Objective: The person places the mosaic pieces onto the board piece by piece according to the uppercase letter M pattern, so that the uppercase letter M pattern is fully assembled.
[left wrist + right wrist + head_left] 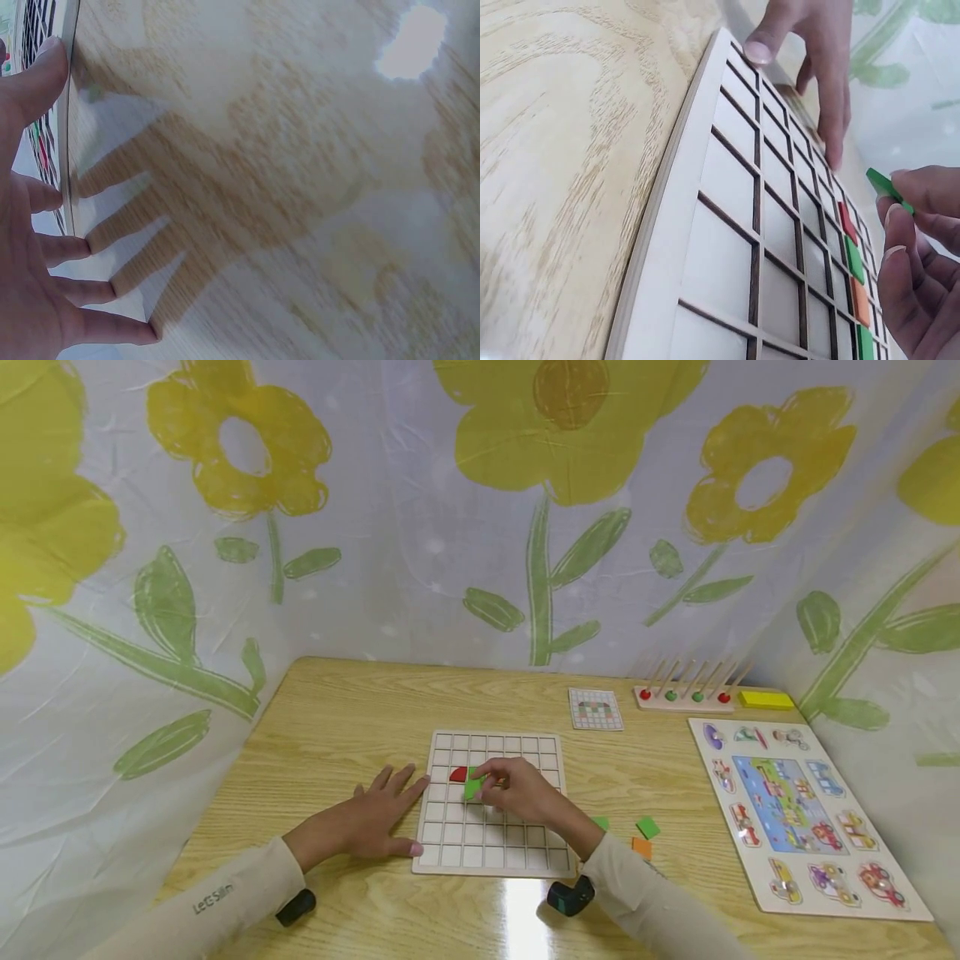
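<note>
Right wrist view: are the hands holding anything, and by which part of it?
The right hand pinches a thin, flat green tile by one end, with the opposite end sticking out free. The left hand holds nothing.

Sporting a long cream left sleeve [206, 910] and a matching right sleeve [660, 906], with small dark lettering [213, 899] on the left one, opening with "Let's" and blurring after. And there, showing off a stubby black left wrist gadget [296, 907] and a bent black right wrist gadget [570, 896]!
</note>
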`<act>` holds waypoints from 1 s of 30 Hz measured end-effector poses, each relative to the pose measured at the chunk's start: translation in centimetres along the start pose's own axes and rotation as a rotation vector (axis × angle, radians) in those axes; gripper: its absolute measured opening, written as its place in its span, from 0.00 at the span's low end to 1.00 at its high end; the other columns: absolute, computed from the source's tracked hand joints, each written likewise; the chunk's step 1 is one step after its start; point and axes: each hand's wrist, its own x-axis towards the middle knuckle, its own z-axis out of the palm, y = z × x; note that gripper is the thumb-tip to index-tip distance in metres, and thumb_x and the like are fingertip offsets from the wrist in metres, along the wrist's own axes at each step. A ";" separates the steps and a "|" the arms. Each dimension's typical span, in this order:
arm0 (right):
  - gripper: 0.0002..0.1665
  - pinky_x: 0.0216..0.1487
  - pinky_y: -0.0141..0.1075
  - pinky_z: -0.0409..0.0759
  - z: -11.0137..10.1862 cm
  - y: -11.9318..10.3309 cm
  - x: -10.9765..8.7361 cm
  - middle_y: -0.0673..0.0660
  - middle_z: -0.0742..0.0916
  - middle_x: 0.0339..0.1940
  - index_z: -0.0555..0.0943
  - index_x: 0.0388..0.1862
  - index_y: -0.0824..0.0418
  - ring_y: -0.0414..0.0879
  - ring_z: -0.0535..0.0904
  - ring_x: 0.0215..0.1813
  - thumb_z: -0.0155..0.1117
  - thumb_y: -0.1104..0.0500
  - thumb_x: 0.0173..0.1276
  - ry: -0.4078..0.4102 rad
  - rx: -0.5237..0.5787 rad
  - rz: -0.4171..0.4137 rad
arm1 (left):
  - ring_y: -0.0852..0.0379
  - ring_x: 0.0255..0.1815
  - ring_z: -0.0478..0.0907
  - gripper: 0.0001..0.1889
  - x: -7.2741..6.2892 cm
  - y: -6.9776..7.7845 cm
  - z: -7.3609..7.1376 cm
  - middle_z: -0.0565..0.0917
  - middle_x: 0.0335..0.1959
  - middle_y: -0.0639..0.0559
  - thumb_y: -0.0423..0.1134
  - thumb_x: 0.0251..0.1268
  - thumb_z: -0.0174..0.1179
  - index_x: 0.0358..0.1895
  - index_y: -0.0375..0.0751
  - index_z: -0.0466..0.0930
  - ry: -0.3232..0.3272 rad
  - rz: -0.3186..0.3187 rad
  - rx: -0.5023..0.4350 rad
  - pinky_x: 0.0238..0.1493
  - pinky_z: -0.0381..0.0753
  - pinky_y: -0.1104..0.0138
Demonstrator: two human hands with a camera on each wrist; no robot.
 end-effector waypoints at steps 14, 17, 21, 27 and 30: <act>0.14 0.29 0.32 0.77 0.7 -0.5 0.8 0.51 0.86 0.32 0.85 0.51 0.61 0.46 0.82 0.27 0.70 0.64 0.66 0.008 -0.037 0.053 | 0.21 0.78 0.43 0.53 -0.3 0.2 -0.3 0.46 0.82 0.33 0.68 0.63 0.60 0.82 0.43 0.47 -0.002 0.009 -0.017 0.60 0.55 0.21; 0.15 0.29 0.32 0.77 0.8 -0.6 1.0 0.51 0.86 0.31 0.85 0.51 0.60 0.45 0.82 0.26 0.71 0.63 0.65 0.006 -0.040 0.060 | 0.21 0.78 0.43 0.53 -0.3 0.2 -0.3 0.46 0.81 0.32 0.68 0.63 0.60 0.82 0.43 0.47 0.004 0.013 -0.015 0.59 0.56 0.21; 0.15 0.29 0.32 0.78 0.9 -0.6 1.3 0.52 0.87 0.31 0.85 0.52 0.61 0.46 0.84 0.27 0.70 0.63 0.67 -0.009 -0.035 0.057 | 0.21 0.78 0.43 0.52 -0.3 0.3 -0.4 0.47 0.81 0.32 0.67 0.64 0.60 0.82 0.42 0.48 0.005 0.014 -0.016 0.59 0.55 0.21; 0.15 0.28 0.32 0.78 1.1 -0.6 1.6 0.53 0.86 0.31 0.85 0.52 0.61 0.46 0.85 0.27 0.68 0.65 0.67 -0.020 -0.036 0.073 | 0.21 0.78 0.43 0.52 -0.3 0.3 -0.4 0.47 0.81 0.32 0.67 0.64 0.60 0.82 0.42 0.48 0.000 0.003 -0.010 0.60 0.55 0.22; 0.15 0.28 0.31 0.77 1.2 -0.6 1.7 0.52 0.86 0.32 0.85 0.52 0.59 0.45 0.84 0.27 0.68 0.65 0.67 -0.018 -0.048 0.096 | 0.22 0.78 0.43 0.53 -0.3 0.3 -0.4 0.46 0.82 0.33 0.67 0.63 0.60 0.82 0.43 0.47 -0.004 -0.003 -0.006 0.60 0.55 0.22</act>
